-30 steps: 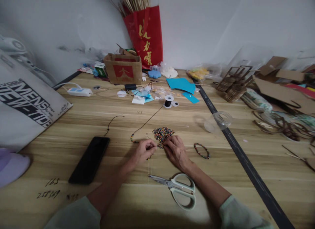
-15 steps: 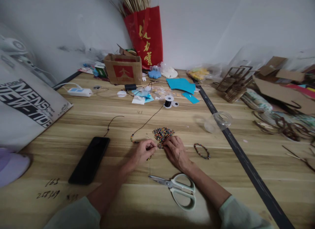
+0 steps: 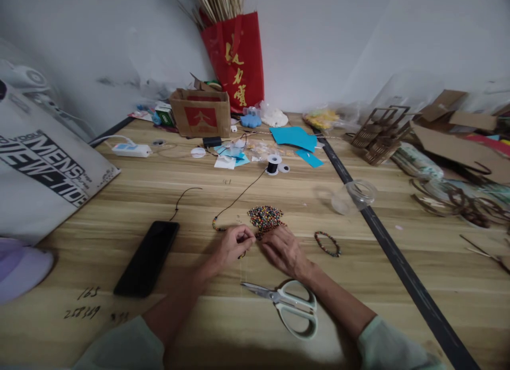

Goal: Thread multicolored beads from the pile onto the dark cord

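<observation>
My left hand (image 3: 234, 244) is closed in a pinch on a beaded black cord (image 3: 243, 187). Colourful beads strung on the cord show on either side of this hand, and the cord runs back to a black spool (image 3: 273, 164). Against the near edge of a pile of loose multicoloured beads (image 3: 266, 217) lies my right hand (image 3: 285, 248), its fingers bent and together; what is between its fingertips is hidden. A finished-looking bead bracelet (image 3: 327, 244) rests to the right. Scissors with pale green handles (image 3: 297, 306) lie partly spread below my hands.
A black phone (image 3: 147, 258) lies left of my left arm, with a short black cord (image 3: 179, 200) behind it. A clear plastic container (image 3: 354, 196) stands right. Blue sheets (image 3: 292, 138), a cardboard box (image 3: 203, 115) and a red bag (image 3: 239, 62) are at the back.
My right hand's fingers have shifted slightly left and now cover more of the near edge of the bead pile. My left hand keeps its pinch. The view has turned very slightly.
</observation>
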A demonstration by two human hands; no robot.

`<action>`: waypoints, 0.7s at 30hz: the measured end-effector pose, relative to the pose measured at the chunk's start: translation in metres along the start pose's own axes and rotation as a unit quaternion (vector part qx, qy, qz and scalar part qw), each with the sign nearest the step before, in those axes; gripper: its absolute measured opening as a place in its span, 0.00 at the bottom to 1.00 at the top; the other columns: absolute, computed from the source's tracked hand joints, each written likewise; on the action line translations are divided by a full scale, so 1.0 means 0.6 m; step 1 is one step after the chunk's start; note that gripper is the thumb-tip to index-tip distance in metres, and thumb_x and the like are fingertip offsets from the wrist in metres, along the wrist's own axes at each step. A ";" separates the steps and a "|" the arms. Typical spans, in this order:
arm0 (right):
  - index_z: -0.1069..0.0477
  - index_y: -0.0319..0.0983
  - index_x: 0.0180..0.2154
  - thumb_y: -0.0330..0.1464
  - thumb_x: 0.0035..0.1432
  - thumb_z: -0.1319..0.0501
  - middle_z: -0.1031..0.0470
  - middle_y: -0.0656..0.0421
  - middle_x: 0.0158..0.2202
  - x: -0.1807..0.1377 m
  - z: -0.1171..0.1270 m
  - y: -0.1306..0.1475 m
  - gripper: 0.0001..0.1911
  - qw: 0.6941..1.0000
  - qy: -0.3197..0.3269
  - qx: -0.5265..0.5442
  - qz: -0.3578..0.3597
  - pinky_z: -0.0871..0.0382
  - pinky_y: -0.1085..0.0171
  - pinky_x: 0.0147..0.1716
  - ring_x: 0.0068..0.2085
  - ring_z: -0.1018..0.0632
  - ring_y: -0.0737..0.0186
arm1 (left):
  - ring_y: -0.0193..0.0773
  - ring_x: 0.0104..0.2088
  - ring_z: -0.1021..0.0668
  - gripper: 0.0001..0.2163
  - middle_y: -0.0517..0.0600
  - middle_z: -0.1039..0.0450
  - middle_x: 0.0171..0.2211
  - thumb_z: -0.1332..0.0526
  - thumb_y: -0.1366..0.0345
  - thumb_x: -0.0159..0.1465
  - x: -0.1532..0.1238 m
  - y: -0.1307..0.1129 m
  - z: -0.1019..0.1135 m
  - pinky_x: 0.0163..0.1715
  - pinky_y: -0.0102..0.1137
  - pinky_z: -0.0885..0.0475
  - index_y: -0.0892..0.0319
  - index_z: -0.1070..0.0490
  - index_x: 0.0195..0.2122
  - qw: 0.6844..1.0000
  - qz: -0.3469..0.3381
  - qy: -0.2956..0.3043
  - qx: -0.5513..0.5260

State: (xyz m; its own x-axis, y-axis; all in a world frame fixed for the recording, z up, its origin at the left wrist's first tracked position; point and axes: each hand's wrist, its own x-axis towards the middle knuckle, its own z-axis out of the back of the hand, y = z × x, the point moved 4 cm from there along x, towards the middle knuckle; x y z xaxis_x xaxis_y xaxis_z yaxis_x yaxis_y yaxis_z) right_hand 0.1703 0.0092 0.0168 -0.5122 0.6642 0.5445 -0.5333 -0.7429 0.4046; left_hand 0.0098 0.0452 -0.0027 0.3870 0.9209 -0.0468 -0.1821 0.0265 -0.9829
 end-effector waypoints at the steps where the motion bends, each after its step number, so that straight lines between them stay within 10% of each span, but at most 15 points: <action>1: 0.33 0.39 0.39 0.27 0.64 0.46 0.26 0.54 0.35 -0.001 -0.002 0.001 0.05 1.000 0.007 0.006 0.005 0.34 0.59 0.39 0.37 0.28 0.58 | 0.28 0.20 0.33 0.09 0.43 0.36 0.19 0.37 0.62 0.54 0.000 0.000 0.000 0.20 0.23 0.40 0.62 0.33 0.25 1.000 0.002 -0.001 0.001; 21: 0.34 0.39 0.34 0.25 0.61 0.46 0.27 0.55 0.30 0.003 -0.007 0.000 0.05 0.994 0.024 0.107 -0.019 0.32 0.64 0.34 0.33 0.27 0.62 | 0.29 0.22 0.33 0.06 0.44 0.36 0.20 0.40 0.66 0.55 -0.002 -0.002 -0.004 0.22 0.23 0.39 0.63 0.32 0.25 0.999 -0.033 0.005 0.043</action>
State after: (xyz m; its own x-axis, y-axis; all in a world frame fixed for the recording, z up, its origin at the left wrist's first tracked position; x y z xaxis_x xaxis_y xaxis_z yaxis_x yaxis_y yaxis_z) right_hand 0.1663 0.0109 0.0148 -0.5289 0.6909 0.4929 -0.3996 -0.7151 0.5735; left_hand 0.0117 0.0433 -0.0019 0.4104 0.9118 0.0155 -0.2321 0.1209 -0.9652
